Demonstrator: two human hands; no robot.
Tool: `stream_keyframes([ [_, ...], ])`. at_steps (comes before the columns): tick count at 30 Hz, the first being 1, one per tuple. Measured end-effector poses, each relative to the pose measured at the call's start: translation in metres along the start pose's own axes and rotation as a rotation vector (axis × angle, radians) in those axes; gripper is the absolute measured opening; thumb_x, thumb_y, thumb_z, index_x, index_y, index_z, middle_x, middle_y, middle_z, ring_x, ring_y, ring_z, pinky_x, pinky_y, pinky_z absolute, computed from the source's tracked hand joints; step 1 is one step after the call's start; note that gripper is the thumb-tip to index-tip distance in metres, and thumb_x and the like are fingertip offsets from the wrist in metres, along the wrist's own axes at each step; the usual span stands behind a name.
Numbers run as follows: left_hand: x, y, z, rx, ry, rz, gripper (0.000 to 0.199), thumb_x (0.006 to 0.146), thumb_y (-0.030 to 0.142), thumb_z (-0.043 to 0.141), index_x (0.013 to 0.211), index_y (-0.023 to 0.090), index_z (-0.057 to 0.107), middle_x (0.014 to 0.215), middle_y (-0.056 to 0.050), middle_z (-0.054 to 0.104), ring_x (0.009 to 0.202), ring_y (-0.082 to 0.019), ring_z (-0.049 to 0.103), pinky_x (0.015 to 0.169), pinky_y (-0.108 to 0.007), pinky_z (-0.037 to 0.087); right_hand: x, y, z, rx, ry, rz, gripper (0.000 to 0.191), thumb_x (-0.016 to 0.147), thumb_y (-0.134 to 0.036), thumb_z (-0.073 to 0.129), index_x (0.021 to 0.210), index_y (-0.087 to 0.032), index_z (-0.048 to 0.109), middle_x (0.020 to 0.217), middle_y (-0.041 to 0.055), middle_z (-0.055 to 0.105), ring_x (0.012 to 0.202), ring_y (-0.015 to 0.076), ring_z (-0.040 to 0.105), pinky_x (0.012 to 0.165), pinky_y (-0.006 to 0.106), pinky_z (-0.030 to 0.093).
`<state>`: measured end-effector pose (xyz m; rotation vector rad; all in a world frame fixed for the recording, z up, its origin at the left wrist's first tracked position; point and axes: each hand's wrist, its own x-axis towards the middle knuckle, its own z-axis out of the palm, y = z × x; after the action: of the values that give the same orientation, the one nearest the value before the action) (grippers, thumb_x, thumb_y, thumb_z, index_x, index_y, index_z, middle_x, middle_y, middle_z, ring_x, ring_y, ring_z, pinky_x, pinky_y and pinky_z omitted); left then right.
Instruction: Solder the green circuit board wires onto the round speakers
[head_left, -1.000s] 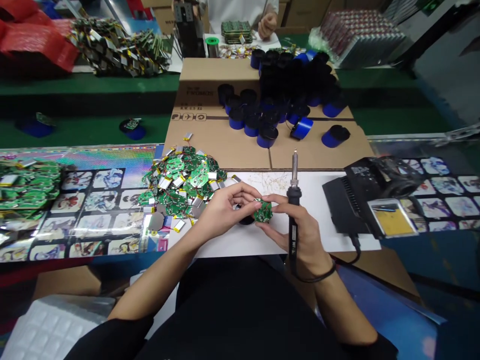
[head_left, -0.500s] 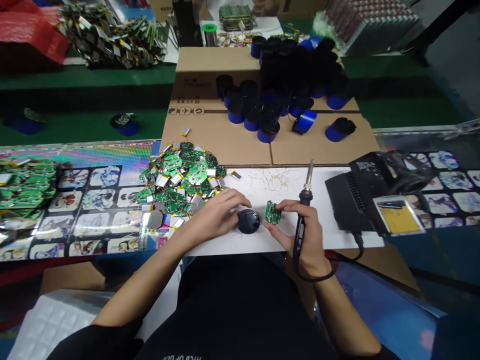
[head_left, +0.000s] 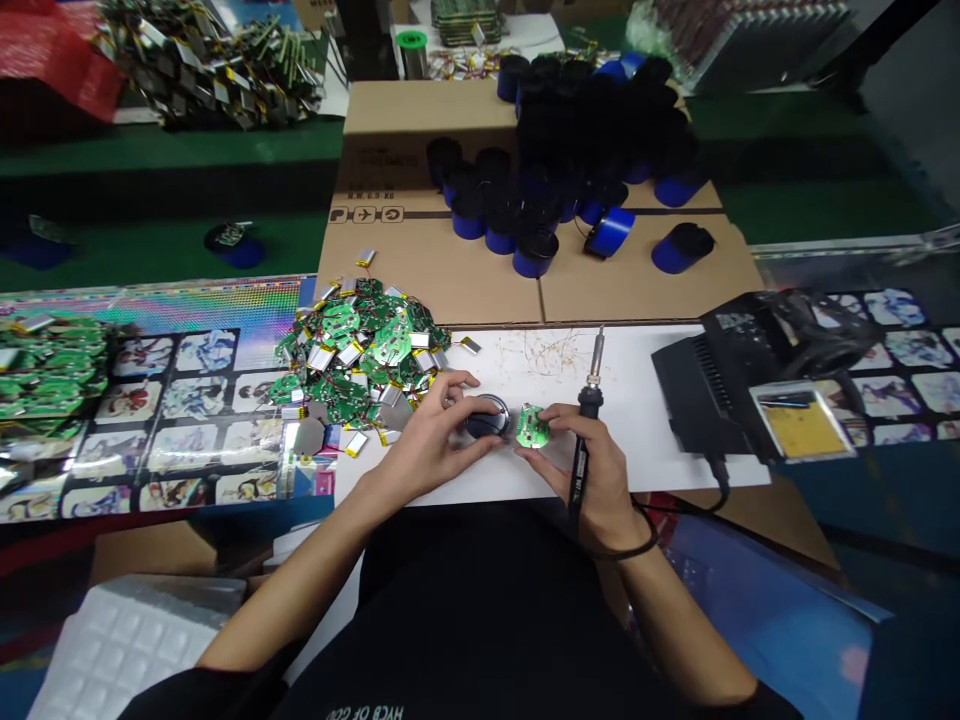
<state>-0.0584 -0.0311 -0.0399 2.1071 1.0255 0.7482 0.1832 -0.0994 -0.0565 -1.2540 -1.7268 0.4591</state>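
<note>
My left hand point(head_left: 442, 430) curls round a small black round cup-like part point(head_left: 491, 420) on the white work surface point(head_left: 637, 440), index finger and thumb at its rim. Beside it, my right hand point(head_left: 592, 460) pinches a small green circuit board point(head_left: 532, 427) between thumb and fingertips. The same hand also carries a soldering iron point(head_left: 582, 455), its metal tip pointing up and away from me. Left of my left hand lies a heap of green circuit boards point(head_left: 367, 345) with silver battery cells wired to them.
A black soldering station point(head_left: 701, 395) and a yellow sponge tray point(head_left: 802, 425) stand at the right. Thin wire clippings point(head_left: 551, 350) litter the white surface. Behind, blue and black cylinders point(head_left: 536, 250) crowd a cardboard sheet point(head_left: 427, 280). More boards point(head_left: 56, 375) are piled at the left.
My left hand has closed its index finger and thumb onto the black round part. My right hand, with the board and iron, has shifted slightly left, and the board now faces up more.
</note>
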Motion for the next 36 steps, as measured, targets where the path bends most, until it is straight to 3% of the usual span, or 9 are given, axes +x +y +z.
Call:
stream_keyframes([
  [2,-0.001,0.002,-0.001,-0.069,0.06,0.023,0.007,0.101,0.027,0.074,0.106,0.024,0.078,0.132,-0.009,0.058,0.095,-0.016,0.063,0.09,-0.031,0.056,0.001,-0.002,0.005,-0.016,0.004,-0.013,0.055,0.09,-0.023,0.087,0.133,-0.029,0.055,0.12,0.0102,0.074,0.109,0.0275,0.077,0.092,0.047,0.068],
  [3,-0.002,0.002,-0.001,-0.116,0.082,0.016,0.007,0.103,0.026,0.072,0.102,0.023,0.079,0.127,-0.009,0.062,0.091,-0.015,0.063,0.084,-0.029,0.055,0.002,-0.003,0.007,-0.025,0.002,-0.026,0.054,0.09,-0.024,0.087,0.133,-0.029,0.055,0.119,0.01,0.075,0.109,0.0277,0.077,0.091,0.048,0.067],
  [6,-0.003,0.004,0.004,-0.363,0.112,-0.16,0.015,0.103,0.033,0.071,0.099,0.019,0.075,0.102,-0.007,0.071,0.083,-0.015,0.064,0.07,-0.025,0.05,0.006,-0.007,0.014,-0.049,-0.011,-0.079,0.049,0.093,-0.026,0.085,0.131,-0.028,0.054,0.116,0.0095,0.076,0.105,0.0272,0.076,0.089,0.047,0.066],
  [9,-0.006,0.007,0.014,-0.69,0.155,-0.393,0.029,0.098,0.045,0.078,0.096,0.017,0.07,0.086,-0.004,0.068,0.071,-0.013,0.06,0.063,-0.023,0.047,0.012,-0.011,0.02,-0.094,-0.051,-0.144,0.044,0.093,-0.026,0.084,0.128,-0.027,0.056,0.114,0.009,0.077,0.103,0.0273,0.074,0.089,0.047,0.062],
  [13,-0.01,0.011,0.025,-0.888,0.24,-0.476,0.037,0.091,0.05,0.084,0.096,0.017,0.069,0.08,0.0,0.065,0.063,-0.009,0.054,0.057,-0.019,0.042,0.021,-0.014,0.021,-0.209,-0.129,-0.201,0.041,0.092,-0.022,0.084,0.125,-0.027,0.06,0.112,0.0081,0.079,0.105,0.0302,0.069,0.093,0.05,0.057],
  [20,-0.012,0.016,0.025,-0.814,0.266,-0.438,0.036,0.094,0.052,0.081,0.095,0.017,0.073,0.084,-0.002,0.067,0.072,-0.011,0.058,0.066,-0.023,0.047,0.029,-0.018,0.006,-0.137,-0.212,-0.163,0.043,0.092,-0.027,0.084,0.128,-0.027,0.061,0.12,0.0089,0.079,0.112,0.0308,0.069,0.099,0.051,0.055],
  [27,-0.009,0.021,0.02,-0.641,0.212,-0.326,0.031,0.099,0.049,0.076,0.095,0.018,0.072,0.086,-0.003,0.066,0.073,-0.014,0.056,0.065,-0.027,0.041,0.035,-0.027,0.014,0.22,-0.028,0.126,0.032,0.095,-0.016,0.077,0.119,-0.03,0.062,0.109,0.0027,0.078,0.106,0.0227,0.076,0.097,0.042,0.061],
  [32,-0.007,0.024,0.017,-0.494,0.207,-0.217,0.019,0.102,0.037,0.073,0.093,0.019,0.072,0.084,-0.002,0.065,0.073,-0.013,0.055,0.066,-0.027,0.04,0.044,-0.034,0.025,0.371,0.021,0.223,0.03,0.093,-0.017,0.081,0.112,-0.03,0.062,0.098,-0.0025,0.078,0.091,0.0164,0.078,0.086,0.033,0.063],
  [36,-0.008,0.023,0.017,-0.51,0.207,-0.225,0.015,0.102,0.033,0.073,0.095,0.02,0.072,0.087,-0.002,0.067,0.076,-0.013,0.056,0.068,-0.027,0.041,0.042,-0.034,0.029,0.419,0.08,0.283,0.029,0.091,-0.022,0.085,0.107,-0.029,0.063,0.094,-0.0033,0.077,0.087,0.0161,0.079,0.081,0.03,0.064],
])
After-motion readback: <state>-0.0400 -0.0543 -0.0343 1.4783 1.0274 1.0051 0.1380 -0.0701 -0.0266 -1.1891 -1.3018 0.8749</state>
